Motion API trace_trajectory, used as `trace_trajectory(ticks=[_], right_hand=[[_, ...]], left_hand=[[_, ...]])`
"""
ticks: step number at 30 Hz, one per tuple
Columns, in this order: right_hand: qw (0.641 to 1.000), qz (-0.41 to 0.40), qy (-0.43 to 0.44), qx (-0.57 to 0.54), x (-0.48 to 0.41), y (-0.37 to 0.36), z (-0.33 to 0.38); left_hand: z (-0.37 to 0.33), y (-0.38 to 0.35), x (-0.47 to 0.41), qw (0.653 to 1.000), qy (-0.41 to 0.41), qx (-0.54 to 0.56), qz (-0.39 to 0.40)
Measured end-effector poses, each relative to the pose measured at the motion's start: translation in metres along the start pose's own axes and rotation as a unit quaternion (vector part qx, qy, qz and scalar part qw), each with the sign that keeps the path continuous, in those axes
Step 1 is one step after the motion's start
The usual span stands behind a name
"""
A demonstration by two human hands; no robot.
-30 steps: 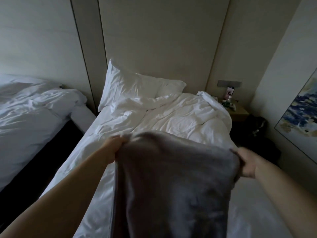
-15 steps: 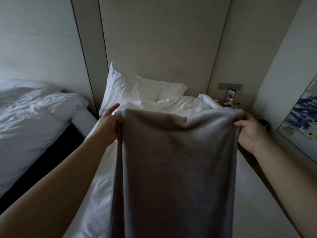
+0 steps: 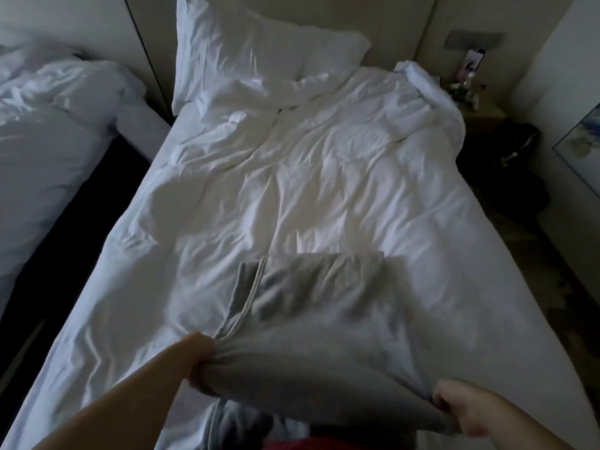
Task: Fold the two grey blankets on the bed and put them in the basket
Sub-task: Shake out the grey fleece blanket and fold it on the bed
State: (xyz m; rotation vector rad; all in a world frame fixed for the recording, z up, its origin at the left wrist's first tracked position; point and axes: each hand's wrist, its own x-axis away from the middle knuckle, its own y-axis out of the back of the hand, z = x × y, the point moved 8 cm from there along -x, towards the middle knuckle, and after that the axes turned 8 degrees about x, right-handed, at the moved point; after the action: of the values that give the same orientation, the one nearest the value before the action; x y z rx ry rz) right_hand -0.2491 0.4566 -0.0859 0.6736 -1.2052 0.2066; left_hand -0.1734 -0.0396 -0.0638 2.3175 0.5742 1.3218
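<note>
A grey blanket [image 3: 318, 326] lies spread over the near end of the bed [image 3: 292, 190], its far edge resting on the white duvet and its near edge lifted. My left hand [image 3: 198, 355] grips the near left corner, bunching the cloth. My right hand [image 3: 461, 407] pinches the near right corner. More grey cloth [image 3: 227, 420] hangs below between my arms; whether it is a second blanket I cannot tell. No basket is in view.
Two white pillows [image 3: 246, 50] lean at the headboard. A second bed [image 3: 48, 131] stands at the left across a dark gap. At the back right are a nightstand [image 3: 477, 105] with small items, a dark bag [image 3: 516, 147] and a framed picture [image 3: 584, 147].
Both hands have dropped from chest height down and towards me, laying the blanket's far part flat on the duvet. The view has tilted down onto the bed.
</note>
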Motion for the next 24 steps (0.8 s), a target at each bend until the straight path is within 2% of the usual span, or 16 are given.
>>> trace_trajectory(ticks=[3,5,6,11,16,18,21,24], right_hand=[[0.998,0.035,-0.032,-0.035,-0.01,-0.024,-0.038],[0.996,0.042,-0.055,-0.056,-0.013,-0.033,-0.048],[0.995,0.038,-0.062,-0.067,-0.017,-0.035,-0.047],[0.979,-0.025,-0.046,-0.198,-0.06,-0.029,-0.018],[0.962,-0.04,-0.015,-0.27,-0.091,-0.024,0.023],[0.956,-0.034,-0.012,-0.29,-0.101,-0.025,0.039],[0.952,0.012,-0.014,-0.307,-0.112,-0.032,0.062],[0.959,0.101,-0.029,-0.265,-0.118,-0.046,0.074]], left_hand=[[0.049,-0.03,0.004,0.994,0.041,-0.097,0.029],[0.073,-0.049,-0.004,0.993,0.08,-0.068,0.06],[0.077,-0.052,-0.009,0.994,0.087,-0.038,0.045],[0.051,-0.046,-0.054,0.998,0.003,0.007,-0.065],[0.009,-0.057,-0.09,0.99,-0.084,-0.1,-0.052],[0.001,-0.064,-0.105,0.988,-0.087,-0.126,-0.033],[0.002,-0.073,-0.126,0.988,-0.047,-0.148,0.01],[0.001,-0.081,-0.142,0.981,-0.046,-0.185,0.031]])
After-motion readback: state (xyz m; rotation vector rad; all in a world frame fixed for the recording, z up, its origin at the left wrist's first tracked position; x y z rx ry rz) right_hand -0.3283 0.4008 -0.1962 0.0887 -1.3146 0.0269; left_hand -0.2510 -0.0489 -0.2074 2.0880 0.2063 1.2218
